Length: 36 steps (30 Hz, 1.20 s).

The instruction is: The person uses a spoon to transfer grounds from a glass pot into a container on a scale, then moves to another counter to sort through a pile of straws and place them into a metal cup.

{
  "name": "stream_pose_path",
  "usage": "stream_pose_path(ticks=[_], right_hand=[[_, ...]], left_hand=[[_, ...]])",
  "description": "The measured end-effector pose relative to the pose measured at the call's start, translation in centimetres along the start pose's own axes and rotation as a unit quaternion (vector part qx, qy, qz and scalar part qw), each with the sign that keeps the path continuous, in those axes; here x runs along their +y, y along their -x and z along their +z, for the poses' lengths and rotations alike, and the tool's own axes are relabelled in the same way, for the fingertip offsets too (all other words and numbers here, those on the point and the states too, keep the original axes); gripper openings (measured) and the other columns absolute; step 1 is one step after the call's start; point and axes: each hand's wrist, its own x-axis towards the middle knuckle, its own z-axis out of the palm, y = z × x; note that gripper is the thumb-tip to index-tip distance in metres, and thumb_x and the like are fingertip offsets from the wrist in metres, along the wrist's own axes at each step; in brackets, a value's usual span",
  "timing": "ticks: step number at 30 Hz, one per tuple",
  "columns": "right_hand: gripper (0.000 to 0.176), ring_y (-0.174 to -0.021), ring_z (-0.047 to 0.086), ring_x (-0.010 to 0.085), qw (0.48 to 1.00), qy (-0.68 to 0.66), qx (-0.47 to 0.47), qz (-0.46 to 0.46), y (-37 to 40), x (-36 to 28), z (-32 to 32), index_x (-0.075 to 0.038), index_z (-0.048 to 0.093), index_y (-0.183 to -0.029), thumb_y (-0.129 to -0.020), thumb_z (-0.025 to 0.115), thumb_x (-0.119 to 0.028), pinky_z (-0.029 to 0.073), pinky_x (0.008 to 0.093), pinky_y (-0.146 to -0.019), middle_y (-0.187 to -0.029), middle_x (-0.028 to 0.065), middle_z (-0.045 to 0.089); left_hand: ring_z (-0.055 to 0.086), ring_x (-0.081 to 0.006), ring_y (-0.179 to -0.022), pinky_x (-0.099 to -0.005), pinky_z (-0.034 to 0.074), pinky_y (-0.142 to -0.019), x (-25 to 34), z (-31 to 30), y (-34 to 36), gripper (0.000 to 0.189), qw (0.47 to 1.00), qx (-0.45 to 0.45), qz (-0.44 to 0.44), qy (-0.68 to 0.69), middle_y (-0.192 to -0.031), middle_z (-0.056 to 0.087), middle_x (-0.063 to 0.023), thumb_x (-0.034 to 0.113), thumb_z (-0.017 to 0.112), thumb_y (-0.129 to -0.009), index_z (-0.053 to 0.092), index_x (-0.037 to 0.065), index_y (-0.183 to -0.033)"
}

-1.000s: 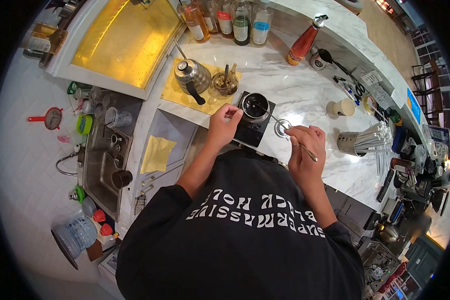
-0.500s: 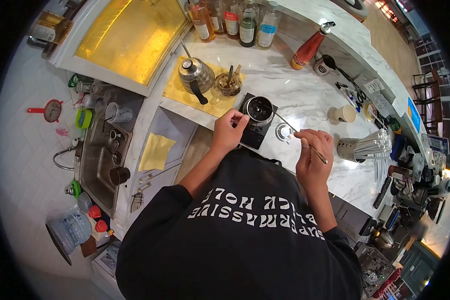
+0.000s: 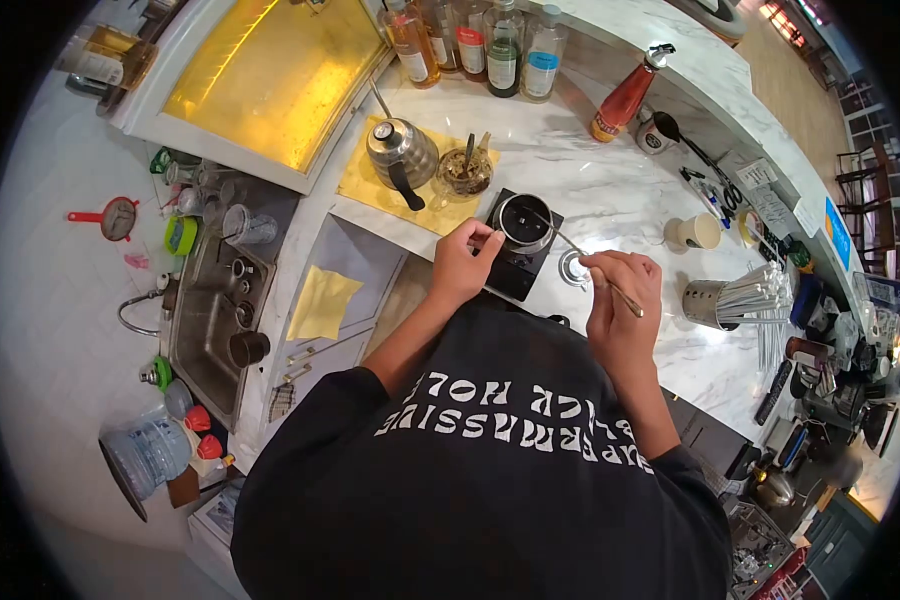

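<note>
A round metal cup (image 3: 526, 222) with dark contents stands on a black scale (image 3: 512, 276) on the marble counter. My left hand (image 3: 464, 262) is closed at the cup's near left rim, fingertips touching it. My right hand (image 3: 622, 300) is closed on a long thin metal spoon (image 3: 568, 241), whose far end reaches into the cup. Between the cup and my right hand lies a small round metal piece (image 3: 574, 267). Behind and left, a glass jar (image 3: 465, 172) and a gooseneck kettle (image 3: 401, 154) rest on a yellow cloth (image 3: 363, 180).
Bottles (image 3: 504, 58) line the back, with a red bottle (image 3: 625, 97) to their right. A paper cup (image 3: 699, 232) and a metal holder of straws (image 3: 707, 302) stand at right. The sink (image 3: 206, 330) is at left.
My right hand and the spoon have shifted slightly within the cup, with the handle's near end further left. The whole view has moved a little. My left hand keeps its place at the rim.
</note>
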Motion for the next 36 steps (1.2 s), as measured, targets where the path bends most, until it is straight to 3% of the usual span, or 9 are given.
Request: stream_pose_path(ticks=[6,11,15,20,23,36], right_hand=[[0.013,-0.098,0.068,0.0225,0.999,0.009,-0.026,-0.028,0.1,-0.6,-0.4,-0.007,0.066,-0.102,-0.092,0.069,0.000,0.042,0.0458,-0.095,-0.097,0.0035,0.072],[0.017,-0.099,0.068,0.0226,0.999,0.032,-0.005,0.001,-0.3,-0.4,-0.8,-0.007,0.065,-0.102,-0.089,0.070,0.003,0.042,0.0458,-0.095,-0.098,0.0028,0.071],[0.018,-0.099,0.068,0.0223,0.999,0.016,-0.016,-0.027,0.2,-0.7,-0.3,-0.008,0.064,-0.103,-0.088,0.070,0.002,0.041,0.0464,-0.096,-0.099,0.0023,0.071],[0.019,-0.099,0.068,0.0225,1.000,0.019,0.008,0.007,0.3,-0.5,-0.4,-0.008,0.064,-0.103,-0.088,0.071,0.002,0.040,0.0471,-0.097,-0.099,0.0023,0.071],[0.019,-0.099,0.068,0.0224,1.000,0.015,-0.006,-0.014,0.6,-0.6,-0.6,-0.008,0.065,-0.103,-0.088,0.071,0.002,0.040,0.0473,-0.098,-0.098,0.0026,0.071],[0.019,-0.104,0.068,0.0245,1.000,0.015,-0.008,-0.012,1.0,-0.9,0.1,-0.008,0.065,-0.104,-0.089,0.071,0.002,0.038,0.0507,-0.101,-0.099,0.0027,0.072]], left_hand=[[0.069,-0.0172,-0.076,-0.0324,0.054,-0.073,-0.7,-0.2,-0.3,0.022,1.000,-0.014,0.024,0.002,-0.081,0.072,-0.0087,0.020,0.074,-0.095,0.069,-0.001,-0.093],[0.064,-0.0140,-0.080,-0.0311,0.052,-0.078,0.1,-0.6,-0.4,0.020,1.000,-0.030,0.009,0.003,-0.084,0.071,-0.0065,0.018,0.073,-0.096,0.070,-0.001,-0.095],[0.067,-0.0158,-0.075,-0.0312,0.054,-0.073,-0.6,-0.4,-0.5,0.020,1.000,-0.021,0.013,0.001,-0.080,0.072,-0.0081,0.018,0.074,-0.094,0.069,-0.001,-0.092],[0.067,-0.0154,-0.074,-0.0308,0.053,-0.073,-0.5,-0.6,-0.6,0.020,0.999,-0.023,0.024,-0.003,-0.080,0.072,-0.0080,0.018,0.075,-0.094,0.069,-0.001,-0.091],[0.065,-0.0126,-0.080,-0.0301,0.052,-0.078,-0.5,-0.6,-0.5,0.019,0.999,-0.037,0.001,0.003,-0.083,0.071,-0.0055,0.018,0.074,-0.095,0.070,-0.001,-0.093],[0.065,-0.0138,-0.079,-0.0305,0.052,-0.077,-0.6,-0.3,-0.4,0.019,1.000,-0.022,0.005,-0.003,-0.082,0.071,-0.0061,0.017,0.074,-0.095,0.069,-0.001,-0.093]])
